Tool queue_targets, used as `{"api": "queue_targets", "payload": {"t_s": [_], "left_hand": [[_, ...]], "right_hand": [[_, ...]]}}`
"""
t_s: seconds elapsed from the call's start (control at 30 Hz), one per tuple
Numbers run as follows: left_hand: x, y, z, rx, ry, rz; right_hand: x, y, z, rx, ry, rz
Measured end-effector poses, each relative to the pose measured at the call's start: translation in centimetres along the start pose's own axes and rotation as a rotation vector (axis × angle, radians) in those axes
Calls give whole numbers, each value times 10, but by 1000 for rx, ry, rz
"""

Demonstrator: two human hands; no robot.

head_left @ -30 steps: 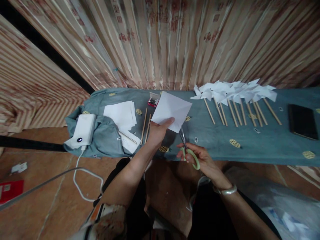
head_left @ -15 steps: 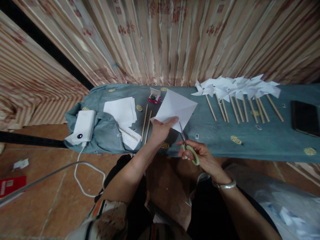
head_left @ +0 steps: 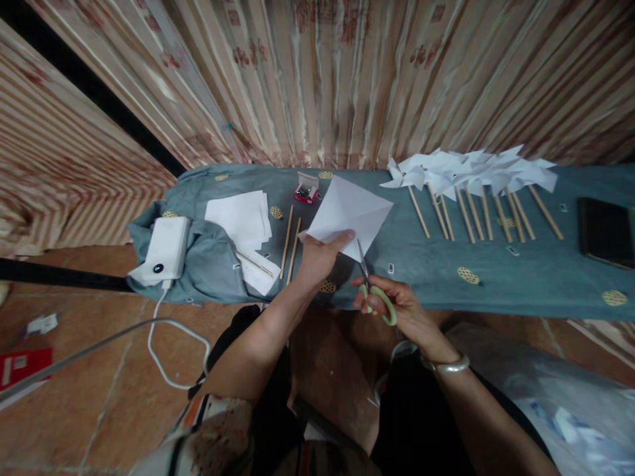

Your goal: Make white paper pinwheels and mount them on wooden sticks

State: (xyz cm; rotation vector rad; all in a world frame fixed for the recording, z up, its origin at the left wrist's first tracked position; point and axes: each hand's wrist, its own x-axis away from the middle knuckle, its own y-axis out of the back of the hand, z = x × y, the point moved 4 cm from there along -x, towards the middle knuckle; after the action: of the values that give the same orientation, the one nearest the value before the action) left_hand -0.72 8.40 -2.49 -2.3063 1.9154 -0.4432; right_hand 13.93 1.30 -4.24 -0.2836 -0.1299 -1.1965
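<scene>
A square sheet of white paper [head_left: 354,208] with fold lines is gripped by my left hand [head_left: 322,254], its thumb lying on top. My right hand [head_left: 391,304] has its fingers through the light green handles of a pair of scissors [head_left: 378,301]. The metal blades point up at the paper's near corner, with the paper between or against them. How far any cut runs I cannot make out. Just left of my left hand lie two wooden sticks [head_left: 288,248], and behind them stands an open small red box [head_left: 306,192] of dark metal pieces.
Several white paper pinwheels [head_left: 471,173] on wooden sticks lie at the back right. A stack of white paper [head_left: 238,215] and a white power bank [head_left: 169,248] with a cable are on the left. A dark flat device [head_left: 605,231] lies far right on the blue-green cloth [head_left: 421,271].
Almost nothing differs. Both hands, the paper and the scissors keep nearly the same place, with only a tiny shift at the blades.
</scene>
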Motion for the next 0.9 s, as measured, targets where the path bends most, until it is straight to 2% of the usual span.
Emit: {"api": "queue_targets", "payload": {"t_s": [0.9], "left_hand": [[-3,0,0,-16,6,-18]], "right_hand": [[-2,0,-1,-24,-19,-16]]}}
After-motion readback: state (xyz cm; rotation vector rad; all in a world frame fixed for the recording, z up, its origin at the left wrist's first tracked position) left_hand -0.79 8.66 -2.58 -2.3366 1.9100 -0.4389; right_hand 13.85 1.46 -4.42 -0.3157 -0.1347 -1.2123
